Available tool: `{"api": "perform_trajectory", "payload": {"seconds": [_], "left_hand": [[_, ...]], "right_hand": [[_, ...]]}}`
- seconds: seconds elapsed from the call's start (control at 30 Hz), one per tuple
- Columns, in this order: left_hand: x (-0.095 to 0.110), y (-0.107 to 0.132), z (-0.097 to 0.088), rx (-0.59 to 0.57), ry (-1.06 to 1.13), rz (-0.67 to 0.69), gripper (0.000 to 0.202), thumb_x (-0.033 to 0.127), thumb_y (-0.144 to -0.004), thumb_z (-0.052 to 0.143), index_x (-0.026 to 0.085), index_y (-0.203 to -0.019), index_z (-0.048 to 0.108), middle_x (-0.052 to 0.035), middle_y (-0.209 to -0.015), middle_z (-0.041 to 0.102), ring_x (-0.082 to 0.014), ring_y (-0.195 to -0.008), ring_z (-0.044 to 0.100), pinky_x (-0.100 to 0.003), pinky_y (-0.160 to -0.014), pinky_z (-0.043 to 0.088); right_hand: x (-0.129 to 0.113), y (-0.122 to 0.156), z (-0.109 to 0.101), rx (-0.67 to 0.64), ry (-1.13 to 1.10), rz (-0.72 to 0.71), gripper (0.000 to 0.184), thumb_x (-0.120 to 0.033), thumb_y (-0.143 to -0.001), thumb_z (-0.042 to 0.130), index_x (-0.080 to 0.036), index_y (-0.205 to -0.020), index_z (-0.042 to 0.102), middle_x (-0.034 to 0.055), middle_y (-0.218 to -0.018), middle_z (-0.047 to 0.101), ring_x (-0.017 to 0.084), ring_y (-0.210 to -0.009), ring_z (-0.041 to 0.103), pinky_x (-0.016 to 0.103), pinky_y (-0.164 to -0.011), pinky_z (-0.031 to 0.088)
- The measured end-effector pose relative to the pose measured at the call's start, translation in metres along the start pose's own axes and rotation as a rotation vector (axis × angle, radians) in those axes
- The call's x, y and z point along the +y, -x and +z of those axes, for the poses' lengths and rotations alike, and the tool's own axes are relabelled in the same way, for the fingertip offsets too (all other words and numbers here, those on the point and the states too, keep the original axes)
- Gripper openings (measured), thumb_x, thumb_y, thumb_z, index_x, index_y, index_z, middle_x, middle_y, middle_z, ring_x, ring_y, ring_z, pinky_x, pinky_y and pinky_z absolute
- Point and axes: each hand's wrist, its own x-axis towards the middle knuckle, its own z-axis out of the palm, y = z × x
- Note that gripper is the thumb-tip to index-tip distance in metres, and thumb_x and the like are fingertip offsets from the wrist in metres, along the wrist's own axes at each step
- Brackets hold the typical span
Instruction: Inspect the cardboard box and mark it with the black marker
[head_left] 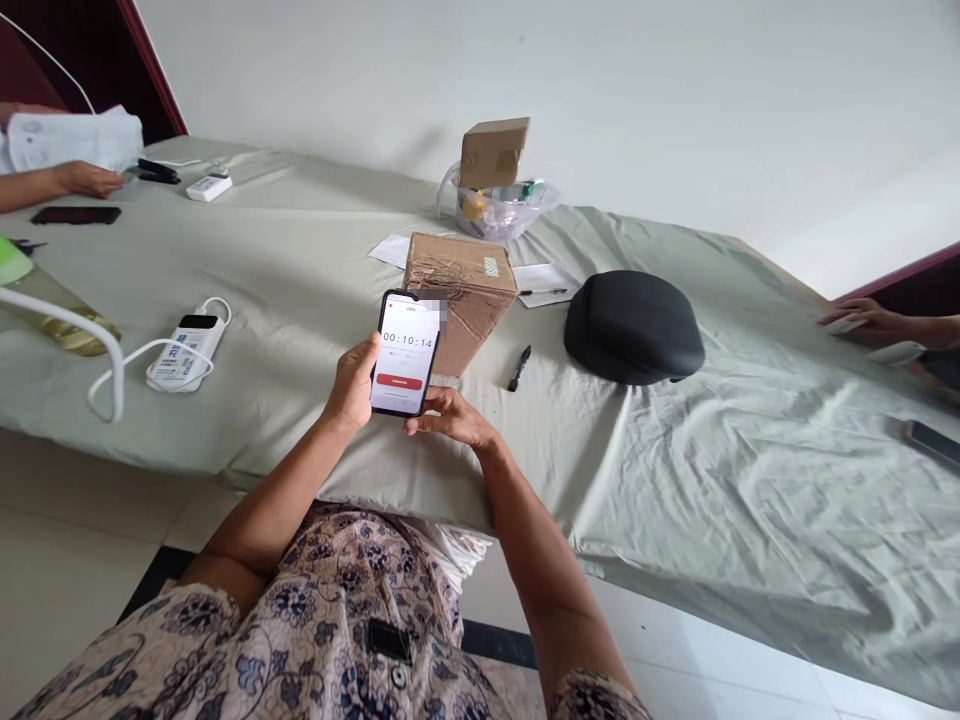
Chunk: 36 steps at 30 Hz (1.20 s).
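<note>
A smartphone [406,355] in a black case is held upright over the table edge, its lit screen showing a timer and a red button. My left hand [354,380] grips it along the left side, thumb on the edge. At the lower right corner, my right hand [452,417] is closed on the phone, its fingertips partly hidden behind it. Just behind the phone stands a creased brown cardboard box [469,290]. A black marker pen [519,368] lies to the right of the box, apart from my hands.
A black hard case [634,327] sits to the right. Behind the box is a clear plastic basket [499,215] with a small carton on it. Leftward lie a white power strip [184,352] and a bottle [60,310]. Other people's hands [90,180] show at both sides.
</note>
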Motion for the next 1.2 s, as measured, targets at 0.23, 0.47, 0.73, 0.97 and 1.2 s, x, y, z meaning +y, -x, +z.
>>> {"api": "perform_trajectory", "payload": {"seconds": [0.23, 0.47, 0.73, 0.97, 1.2], "left_hand": [[0.002, 0.001, 0.003, -0.021, 0.015, -0.012, 0.059, 0.074, -0.070, 0.079, 0.017, -0.080, 0.071, -0.0095, -0.081, 0.078, -0.0309, -0.092, 0.077, -0.037, -0.072, 0.062], [0.000, 0.002, 0.004, 0.005, 0.024, -0.001, 0.057, 0.072, -0.071, 0.079, 0.017, -0.082, 0.071, -0.0100, -0.084, 0.079, -0.0310, -0.094, 0.077, -0.036, -0.072, 0.062], [0.004, 0.001, 0.006, 0.037, 0.045, 0.036, 0.056, 0.072, -0.075, 0.077, 0.018, -0.091, 0.074, -0.0092, -0.092, 0.079, -0.0277, -0.093, 0.076, -0.034, -0.071, 0.061], [0.014, 0.006, 0.020, 0.026, 0.061, 0.067, 0.053, 0.069, -0.082, 0.073, 0.018, -0.097, 0.074, -0.0088, -0.093, 0.078, -0.0287, -0.099, 0.075, -0.034, -0.075, 0.061], [0.019, 0.012, 0.028, 0.012, 0.091, 0.068, 0.049, 0.065, -0.084, 0.074, 0.019, -0.101, 0.073, -0.0075, -0.095, 0.077, -0.0286, -0.097, 0.075, -0.034, -0.073, 0.061]], "right_hand": [[0.006, 0.001, -0.006, 0.029, 0.044, -0.044, 0.040, -0.047, -0.071, 0.091, -0.016, -0.093, 0.079, 0.0037, -0.085, 0.077, 0.017, -0.078, 0.067, 0.031, -0.080, 0.056], [0.004, 0.003, -0.009, 0.022, 0.078, -0.050, 0.037, -0.051, -0.071, 0.090, -0.017, -0.081, 0.078, 0.0026, -0.078, 0.075, 0.017, -0.076, 0.066, 0.031, -0.079, 0.056], [-0.004, 0.006, -0.002, 0.078, 0.012, -0.077, 0.042, -0.056, -0.072, 0.088, -0.018, -0.066, 0.072, 0.0008, -0.064, 0.069, 0.013, -0.061, 0.060, 0.027, -0.065, 0.051], [-0.008, 0.007, 0.001, 0.157, -0.054, -0.158, 0.046, -0.061, -0.068, 0.088, -0.020, -0.058, 0.070, 0.0023, -0.064, 0.070, 0.015, -0.062, 0.063, 0.028, -0.064, 0.053], [-0.010, 0.009, 0.001, 0.141, -0.125, -0.167, 0.047, -0.061, -0.063, 0.091, -0.020, -0.058, 0.071, 0.0036, -0.065, 0.071, 0.016, -0.063, 0.064, 0.030, -0.065, 0.054]]}}
